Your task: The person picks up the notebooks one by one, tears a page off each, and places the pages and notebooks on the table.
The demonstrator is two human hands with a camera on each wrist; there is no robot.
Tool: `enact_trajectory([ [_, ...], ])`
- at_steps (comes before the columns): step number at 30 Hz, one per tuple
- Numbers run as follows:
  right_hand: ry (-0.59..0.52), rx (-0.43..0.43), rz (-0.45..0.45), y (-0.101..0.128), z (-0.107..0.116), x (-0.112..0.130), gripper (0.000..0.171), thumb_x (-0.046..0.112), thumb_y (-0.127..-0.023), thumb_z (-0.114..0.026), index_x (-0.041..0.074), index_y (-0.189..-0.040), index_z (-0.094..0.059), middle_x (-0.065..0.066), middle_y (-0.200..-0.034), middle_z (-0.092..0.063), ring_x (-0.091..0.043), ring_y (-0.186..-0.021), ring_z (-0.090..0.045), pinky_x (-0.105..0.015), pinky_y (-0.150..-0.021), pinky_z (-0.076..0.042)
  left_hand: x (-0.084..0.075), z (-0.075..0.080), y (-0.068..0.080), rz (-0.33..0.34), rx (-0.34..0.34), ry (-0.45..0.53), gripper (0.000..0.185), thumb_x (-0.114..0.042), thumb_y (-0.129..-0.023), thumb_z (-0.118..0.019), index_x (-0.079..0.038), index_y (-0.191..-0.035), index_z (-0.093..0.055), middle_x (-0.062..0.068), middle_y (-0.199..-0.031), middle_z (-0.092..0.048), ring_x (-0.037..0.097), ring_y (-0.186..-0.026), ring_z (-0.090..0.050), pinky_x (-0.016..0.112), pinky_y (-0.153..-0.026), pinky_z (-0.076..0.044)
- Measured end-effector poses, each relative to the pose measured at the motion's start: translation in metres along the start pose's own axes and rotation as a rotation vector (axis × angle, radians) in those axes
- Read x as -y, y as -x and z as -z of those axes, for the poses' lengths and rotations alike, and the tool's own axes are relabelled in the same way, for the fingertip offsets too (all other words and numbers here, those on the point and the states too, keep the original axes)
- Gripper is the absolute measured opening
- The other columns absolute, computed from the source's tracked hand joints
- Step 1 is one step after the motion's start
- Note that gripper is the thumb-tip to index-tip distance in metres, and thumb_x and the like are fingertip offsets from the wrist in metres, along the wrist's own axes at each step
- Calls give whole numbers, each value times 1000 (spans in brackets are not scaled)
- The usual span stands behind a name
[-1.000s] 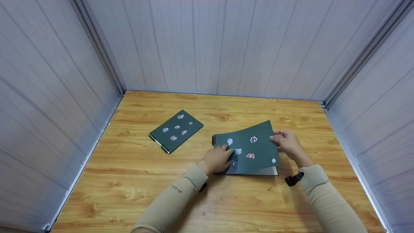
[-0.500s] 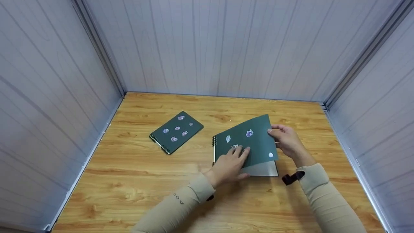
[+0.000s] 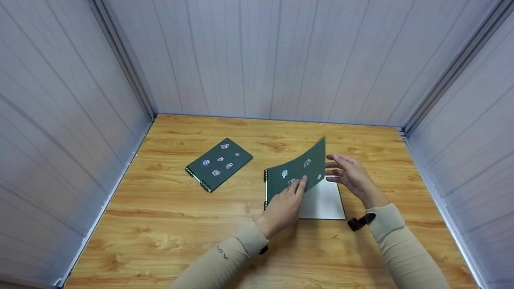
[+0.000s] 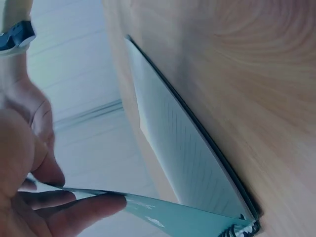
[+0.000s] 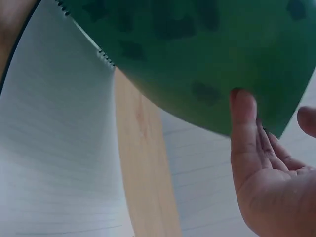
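Note:
A spiral notebook with a dark green, sticker-dotted cover (image 3: 297, 164) lies on the table, its cover raised and bowed toward the rings on the left. My left hand (image 3: 282, 206) has its fingers on the cover's sticker side; in the left wrist view, its thumb is on the inner side, pinching the near edge. Beneath, a white page (image 3: 321, 202) shows, faintly lined in the left wrist view. My right hand (image 3: 351, 176) is at the cover's free edge. Its straight fingers (image 5: 243, 113) touch the inner face in the right wrist view, while the thumb stands apart.
A second green spiral notebook (image 3: 219, 164) with stickers lies shut and slanted to the left on the wood-grain table (image 3: 160, 224). Pale panel walls (image 3: 257, 60) rise behind and on both sides. Each wrist wears a dark strapped device (image 3: 361, 221).
The cover has lifted further and swung left, baring more of the white page. My left hand has shifted right to its near edge. My right hand's pinch on the free edge has loosened.

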State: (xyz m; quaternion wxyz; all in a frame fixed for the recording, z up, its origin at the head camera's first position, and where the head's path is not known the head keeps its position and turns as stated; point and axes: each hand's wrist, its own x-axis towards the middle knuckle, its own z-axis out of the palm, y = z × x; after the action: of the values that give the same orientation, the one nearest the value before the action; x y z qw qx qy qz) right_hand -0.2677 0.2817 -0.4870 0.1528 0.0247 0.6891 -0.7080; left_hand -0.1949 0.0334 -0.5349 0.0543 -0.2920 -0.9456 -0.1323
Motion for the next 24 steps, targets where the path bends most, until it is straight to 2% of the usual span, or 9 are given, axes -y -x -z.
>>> enact_trajectory([
  [2,82,0,5,-3,-2,-10,56,36,-118,-45,-6,-155,-49,-17,-132,-75,-31,-122,-75,-39,-103,-63,3,2,1,29,-6,46,76,-14,-108,-66,-5,-172,-26,22,-161,-55,32,-133,-70,41,-101,-64],
  [4,190,-9,9,-8,-5,-21,61,35,-119,-42,-10,-159,-42,-28,-147,-65,-41,-139,-64,-47,-115,-56,6,3,3,46,-23,95,79,-12,-106,-67,-4,-172,-24,23,-162,-54,32,-133,-70,42,-104,-63],
  [7,341,-6,8,-16,-12,-40,62,33,-118,-44,-11,-161,-40,-34,-163,-47,-50,-155,-44,-58,-127,-41,11,4,5,50,-66,150,77,-9,-107,-64,-3,-172,-23,24,-160,-55,32,-132,-70,43,-107,-61],
  [10,532,7,43,-22,-18,-60,61,32,-117,-48,-10,-161,-41,-33,-167,-42,-49,-159,-36,-61,-131,-32,16,3,8,37,-123,197,74,-6,-107,-60,-1,-171,-24,24,-156,-58,31,-131,-71,43,-108,-60],
  [15,821,21,62,-24,-24,-84,67,42,-115,-49,-2,-165,-41,-31,-172,-35,-51,-162,-27,-65,-133,-23,24,0,12,24,-192,257,72,-3,-107,-57,1,-170,-23,23,-154,-59,30,-134,-69,42,-111,-58],
  [20,928,55,68,-25,-33,-95,75,47,-113,-53,-5,-165,-39,-37,-174,-23,-58,-164,-13,-70,-134,-12,34,4,16,33,-236,356,71,1,-104,-55,4,-169,-26,25,-157,-57,31,-143,-63,42,-117,-53],
  [24,1037,70,61,-26,-41,-99,87,57,-107,-60,-5,-164,-39,-39,-173,-22,-65,-161,-10,-77,-130,-10,44,10,16,40,-267,432,70,1,-102,-54,5,-168,-29,27,-159,-54,32,-145,-60,44,-119,-51],
])
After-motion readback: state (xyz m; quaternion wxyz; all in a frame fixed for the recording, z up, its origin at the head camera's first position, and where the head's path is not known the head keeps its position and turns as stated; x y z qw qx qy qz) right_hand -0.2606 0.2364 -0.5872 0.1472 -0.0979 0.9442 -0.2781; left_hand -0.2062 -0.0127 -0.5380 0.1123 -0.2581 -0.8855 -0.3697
